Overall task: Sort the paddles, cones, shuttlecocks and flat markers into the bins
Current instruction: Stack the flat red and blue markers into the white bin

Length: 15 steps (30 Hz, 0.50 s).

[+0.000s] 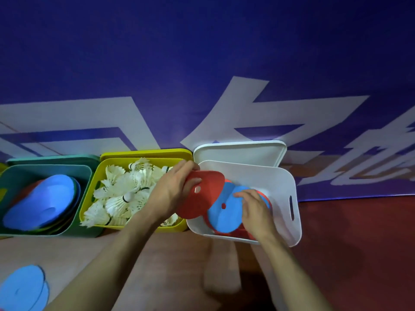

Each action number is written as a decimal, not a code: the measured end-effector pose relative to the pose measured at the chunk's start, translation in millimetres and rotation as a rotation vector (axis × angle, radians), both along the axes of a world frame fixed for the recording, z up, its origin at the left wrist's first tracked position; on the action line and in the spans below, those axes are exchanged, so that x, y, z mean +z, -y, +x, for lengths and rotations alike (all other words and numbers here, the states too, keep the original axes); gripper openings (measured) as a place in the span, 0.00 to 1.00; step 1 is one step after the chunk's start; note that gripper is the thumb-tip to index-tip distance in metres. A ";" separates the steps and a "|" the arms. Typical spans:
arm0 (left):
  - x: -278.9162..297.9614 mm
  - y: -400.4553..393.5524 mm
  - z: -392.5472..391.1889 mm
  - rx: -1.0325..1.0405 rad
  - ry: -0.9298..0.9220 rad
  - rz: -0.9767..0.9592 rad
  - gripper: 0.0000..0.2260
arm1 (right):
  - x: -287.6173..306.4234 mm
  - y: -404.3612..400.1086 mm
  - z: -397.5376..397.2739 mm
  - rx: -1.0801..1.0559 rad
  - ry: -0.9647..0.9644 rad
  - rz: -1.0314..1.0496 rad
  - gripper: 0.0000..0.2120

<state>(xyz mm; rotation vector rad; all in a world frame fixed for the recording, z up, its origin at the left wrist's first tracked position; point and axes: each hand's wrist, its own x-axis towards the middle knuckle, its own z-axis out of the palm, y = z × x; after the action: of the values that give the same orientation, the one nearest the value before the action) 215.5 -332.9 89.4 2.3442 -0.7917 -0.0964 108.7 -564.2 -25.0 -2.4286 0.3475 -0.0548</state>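
Presently, flat markers are being laid into the white bin (289,176), which stands rightmost in a row beside the yellow bin (134,153) of shuttlecocks (125,196) and the green bin (13,173) holding blue and red pieces. To do this step well, the red marker (202,198), now tilted over the near left corner of the white bin, is best lowered flat onto the stack with its centre hole roughly over the one below, while the other hand steadies the pile so nothing slides out. Left hand (173,191): fingers curled over the red marker's upper edge, thumb across its face near the hole, a firm pinch. Right hand (253,209): fingers bent down onto the blue marker (224,214) lying atop the red ones inside the bin, touching its right edge; whether it grasps or merely presses cannot be told. More blue markers (24,288) wait on the floor, lower left
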 end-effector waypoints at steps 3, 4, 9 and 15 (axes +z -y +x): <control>-4.3 -6.0 7.3 -0.024 -0.029 0.026 0.05 | -24.7 -6.6 13.4 0.090 -0.294 0.034 0.21; -6.6 -7.3 9.6 -0.040 -0.038 0.037 0.06 | -28.8 -6.7 15.2 0.110 -0.368 0.043 0.20; -16.7 5.8 18.7 -0.119 -0.080 0.053 0.07 | -21.4 2.4 3.3 0.008 -0.350 0.104 0.15; -48.5 65.1 28.8 -0.252 -0.089 0.120 0.07 | -1.2 5.7 -31.5 -0.111 -0.194 0.053 0.10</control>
<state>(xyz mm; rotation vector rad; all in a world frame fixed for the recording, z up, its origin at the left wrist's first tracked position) 244.3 -398.0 40.9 2.3214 -1.0590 -0.3621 77.1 -569.9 -26.2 -2.3659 0.5641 0.1410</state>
